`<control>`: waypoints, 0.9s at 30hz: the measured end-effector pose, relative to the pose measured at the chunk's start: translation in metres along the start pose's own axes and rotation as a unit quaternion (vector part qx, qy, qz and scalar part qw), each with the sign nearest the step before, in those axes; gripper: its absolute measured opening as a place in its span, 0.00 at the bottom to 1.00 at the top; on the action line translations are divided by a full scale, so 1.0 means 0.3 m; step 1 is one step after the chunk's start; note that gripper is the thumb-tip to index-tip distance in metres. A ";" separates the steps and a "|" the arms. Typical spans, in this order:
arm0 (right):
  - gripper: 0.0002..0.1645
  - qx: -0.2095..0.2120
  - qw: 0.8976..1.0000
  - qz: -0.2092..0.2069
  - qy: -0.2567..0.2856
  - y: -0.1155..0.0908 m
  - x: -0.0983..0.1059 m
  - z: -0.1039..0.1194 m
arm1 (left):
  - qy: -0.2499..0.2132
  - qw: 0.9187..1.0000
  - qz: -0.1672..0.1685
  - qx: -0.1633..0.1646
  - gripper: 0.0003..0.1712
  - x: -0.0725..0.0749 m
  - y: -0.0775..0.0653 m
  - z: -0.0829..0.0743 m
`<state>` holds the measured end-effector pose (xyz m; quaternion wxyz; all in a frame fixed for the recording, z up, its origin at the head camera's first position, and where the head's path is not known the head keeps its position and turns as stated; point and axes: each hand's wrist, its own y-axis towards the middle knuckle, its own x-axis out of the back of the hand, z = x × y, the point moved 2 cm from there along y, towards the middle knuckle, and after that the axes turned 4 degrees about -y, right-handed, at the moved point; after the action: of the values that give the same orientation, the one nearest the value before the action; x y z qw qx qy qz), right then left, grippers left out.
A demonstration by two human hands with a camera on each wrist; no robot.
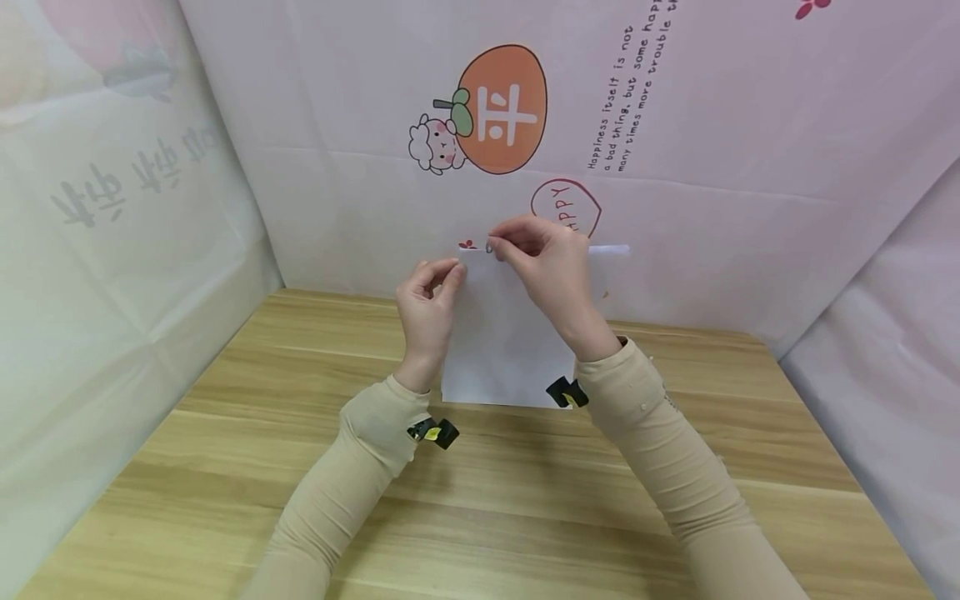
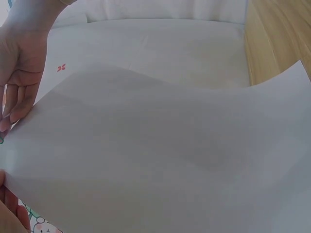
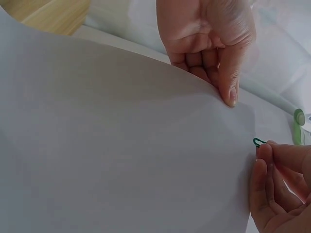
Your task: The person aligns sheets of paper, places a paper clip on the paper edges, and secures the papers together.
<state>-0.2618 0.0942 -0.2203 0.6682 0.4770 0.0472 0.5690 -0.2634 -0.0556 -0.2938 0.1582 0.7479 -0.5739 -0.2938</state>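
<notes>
Upright over the table, a white sheet of paper (image 1: 498, 342) hangs from my two hands. My left hand (image 1: 427, 312) pinches its side edge close to the upper left corner, the thumb lying flat on the paper in the right wrist view. At the top edge, my right hand (image 1: 553, 267) holds a small green paper clip (image 3: 258, 142) between thumb and fingertips. One looped end of the clip sticks out beside the paper's edge; the fingers hide the rest. In the left wrist view the sheet bows and covers most of the picture.
A wood-grain table (image 1: 480, 517) lies under the hands. Behind it rises a white printed cloth (image 1: 337, 192) with an orange cartoon fruit (image 1: 501, 108) and lettering. More pale cloth (image 1: 105, 275) closes off the left and right sides. Black bands with yellow marks (image 1: 433, 433) are on both wrists.
</notes>
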 end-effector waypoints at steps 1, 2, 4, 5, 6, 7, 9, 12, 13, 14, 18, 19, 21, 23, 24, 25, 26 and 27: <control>0.08 0.001 1.000 0.000 0.000 -0.001 -0.001 0.000 | 0.000 1.000 -0.001 0.001 0.10 0.001 0.003 0.012; 0.08 0.001 1.000 0.001 0.000 -0.002 -0.001 -0.001 | 0.000 1.000 -0.002 0.000 0.10 0.003 0.006 0.026; 0.08 0.002 1.000 0.002 -0.002 -0.003 -0.002 -0.003 | 0.001 1.000 -0.003 -0.002 0.11 0.004 0.007 0.034; 0.08 0.003 1.000 0.003 -0.004 -0.004 -0.002 -0.004 | 0.002 1.000 -0.004 -0.004 0.11 0.004 0.007 0.035; 0.08 0.004 1.000 0.004 -0.006 -0.004 -0.003 -0.005 | 0.001 1.000 -0.005 -0.005 0.11 0.004 0.007 0.038; 0.08 0.005 1.000 0.005 -0.007 -0.005 -0.004 -0.006 | 0.001 1.000 -0.005 -0.008 0.11 0.004 0.007 0.038; 0.08 0.010 1.000 0.005 -0.009 -0.005 -0.007 -0.009 | 0.000 1.000 -0.005 -0.012 0.11 0.005 0.005 0.040; 0.08 0.016 1.000 0.006 -0.009 -0.005 -0.010 -0.014 | 0.001 1.000 -0.005 -0.015 0.11 0.006 0.003 0.042; 0.08 0.017 1.000 0.005 -0.009 -0.005 -0.011 -0.015 | 0.002 1.000 -0.004 -0.017 0.11 0.007 0.002 0.042; 0.08 0.019 1.000 0.005 -0.009 -0.005 -0.012 -0.016 | 0.003 1.000 -0.004 -0.018 0.11 0.007 0.002 0.043; 0.08 0.024 1.000 0.002 -0.011 -0.006 -0.015 -0.019 | 0.006 1.000 -0.004 -0.021 0.10 0.007 0.003 0.047; 0.08 0.025 1.000 0.002 -0.011 -0.006 -0.015 -0.019 | 0.006 1.000 -0.004 -0.021 0.10 0.007 0.003 0.046; 0.08 0.025 1.000 0.001 -0.010 -0.006 -0.016 -0.019 | 0.004 1.000 -0.006 -0.021 0.10 0.007 0.004 0.046; 0.07 0.026 1.000 0.001 -0.009 -0.006 -0.016 -0.020 | 0.002 1.000 -0.006 -0.020 0.10 0.005 0.005 0.045; 0.07 0.028 1.000 0.000 -0.008 -0.005 -0.016 -0.020 | 0.001 1.000 -0.006 -0.020 0.10 0.005 0.005 0.044; 0.07 0.029 1.000 -0.001 -0.008 -0.005 -0.016 -0.020 | 0.000 1.000 -0.006 -0.019 0.10 0.004 0.005 0.043; 0.07 0.030 1.000 -0.001 -0.009 -0.004 -0.015 -0.021 | -0.002 1.000 -0.006 -0.019 0.10 0.004 0.005 0.043; 0.08 0.031 0.999 -0.002 -0.010 -0.004 -0.015 -0.021 | -0.002 1.000 -0.006 -0.019 0.10 0.003 0.005 0.042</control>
<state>-0.2664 0.0943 -0.2267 0.6548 0.5032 0.0588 0.5608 -0.2723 -0.0557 -0.3029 0.1696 0.7477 -0.5637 -0.3073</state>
